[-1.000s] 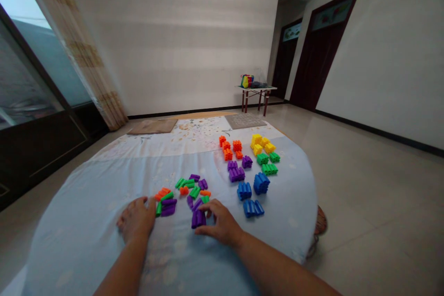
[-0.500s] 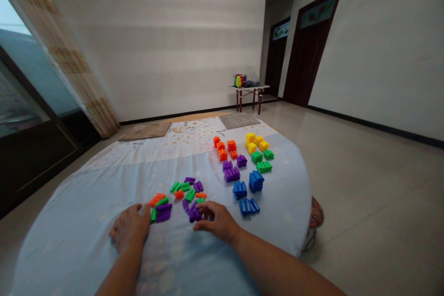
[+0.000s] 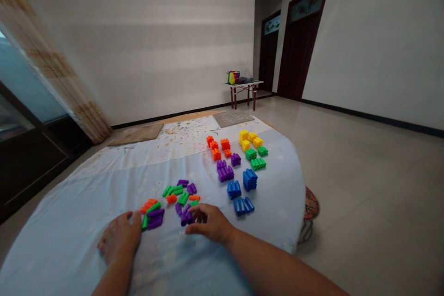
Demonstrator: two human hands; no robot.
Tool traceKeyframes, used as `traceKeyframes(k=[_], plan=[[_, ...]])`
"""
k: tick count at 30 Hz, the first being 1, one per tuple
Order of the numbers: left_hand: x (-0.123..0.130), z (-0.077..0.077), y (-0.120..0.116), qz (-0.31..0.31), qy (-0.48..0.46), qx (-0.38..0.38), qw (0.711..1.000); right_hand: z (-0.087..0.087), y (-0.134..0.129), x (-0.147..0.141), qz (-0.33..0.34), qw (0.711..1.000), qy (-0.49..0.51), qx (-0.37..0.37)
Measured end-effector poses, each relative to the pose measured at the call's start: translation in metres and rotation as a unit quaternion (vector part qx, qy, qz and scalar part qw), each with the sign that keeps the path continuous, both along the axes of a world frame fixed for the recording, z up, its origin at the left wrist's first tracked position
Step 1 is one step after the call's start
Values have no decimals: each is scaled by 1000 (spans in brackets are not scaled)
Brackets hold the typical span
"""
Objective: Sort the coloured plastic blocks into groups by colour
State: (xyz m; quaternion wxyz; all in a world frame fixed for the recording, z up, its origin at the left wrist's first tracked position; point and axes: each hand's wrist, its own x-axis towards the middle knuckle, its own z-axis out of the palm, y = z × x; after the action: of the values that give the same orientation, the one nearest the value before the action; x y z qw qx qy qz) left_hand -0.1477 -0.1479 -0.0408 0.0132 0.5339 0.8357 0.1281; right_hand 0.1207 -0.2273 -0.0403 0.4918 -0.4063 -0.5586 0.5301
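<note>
A loose cluster of purple, green and orange plastic tube-shaped blocks lies on the cloth in front of me. My left hand (image 3: pixel 120 237) rests on the tablecloth (image 3: pixel 69 236) with its fingers outstretched, its thumb side close by a green block (image 3: pixel 144 223) and purple blocks (image 3: pixel 155 218). At the cluster's right edge, my right hand (image 3: pixel 211 223) has thumb and forefinger apart, right beside purple blocks (image 3: pixel 186 217); whether the fingertips touch them is unclear. Behind those are green blocks (image 3: pixel 183 199) and an orange block (image 3: pixel 194 198).
Colour-sorted stacks stand to the right: blue (image 3: pixel 250 179), purple (image 3: pixel 225 173), green (image 3: pixel 258 163), yellow (image 3: pixel 244 138) and orange (image 3: pixel 216 153). Flat mats (image 3: pixel 233 119) lie at the table's far edge. A small table (image 3: pixel 243 85) holding bags stands by the wall. A stool (image 3: pixel 311 203) shows beyond the right edge.
The view has turned slightly right, so everything appears further left. Both hands keep about the same places beside the blocks.
</note>
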Motion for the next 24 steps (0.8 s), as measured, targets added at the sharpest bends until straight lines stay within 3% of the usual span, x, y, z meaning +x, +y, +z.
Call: traceKeyframes(k=[19, 24], plan=[[-1, 1, 4, 4, 7, -15, 1000, 0, 0, 0, 12, 1000, -12, -2], [-3, 2, 3, -5, 16, -2, 1000, -7, 3, -3, 11, 1000, -3, 8]])
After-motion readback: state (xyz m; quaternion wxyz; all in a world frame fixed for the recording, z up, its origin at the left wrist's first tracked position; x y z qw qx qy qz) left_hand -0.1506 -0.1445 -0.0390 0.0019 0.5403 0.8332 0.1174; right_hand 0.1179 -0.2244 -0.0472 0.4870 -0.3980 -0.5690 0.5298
